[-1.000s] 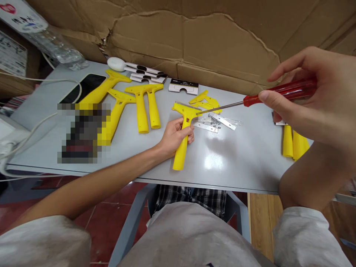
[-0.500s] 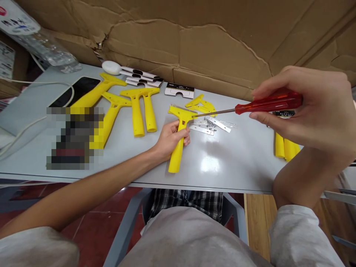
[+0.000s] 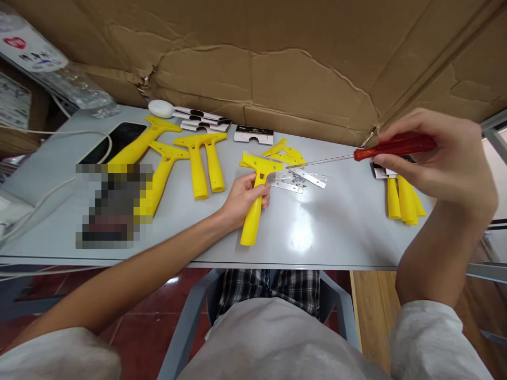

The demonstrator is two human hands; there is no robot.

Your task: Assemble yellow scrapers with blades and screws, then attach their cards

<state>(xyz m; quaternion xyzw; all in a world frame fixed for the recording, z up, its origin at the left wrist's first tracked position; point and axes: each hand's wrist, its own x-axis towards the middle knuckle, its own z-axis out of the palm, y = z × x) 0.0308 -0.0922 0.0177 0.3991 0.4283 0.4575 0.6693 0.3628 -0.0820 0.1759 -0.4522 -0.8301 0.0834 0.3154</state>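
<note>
My left hand is wrapped round the handle of a yellow plastic scraper, whose wide head points away from me. A thin blade edge shows along that head. In my right hand is a screwdriver with a clear red handle, pinched between thumb and fingers. Its long shaft points left, and the tip lies just right of the scraper head, seemingly apart from it. Behind and beside the scraper lie flat metal blades, a heap of small dark screws and loose yellow head pieces.
Several yellow scrapers lie at the left, more yellow handles at the right. Black-and-white boxes, a white round-headed object, a dark phone, a plastic bottle and a cable border the table. Cardboard stands behind.
The screwdriver tip has come away from the scraper head, moving right with my right hand. My left hand keeps its hold on the scraper. The camera view has shifted slightly.
</note>
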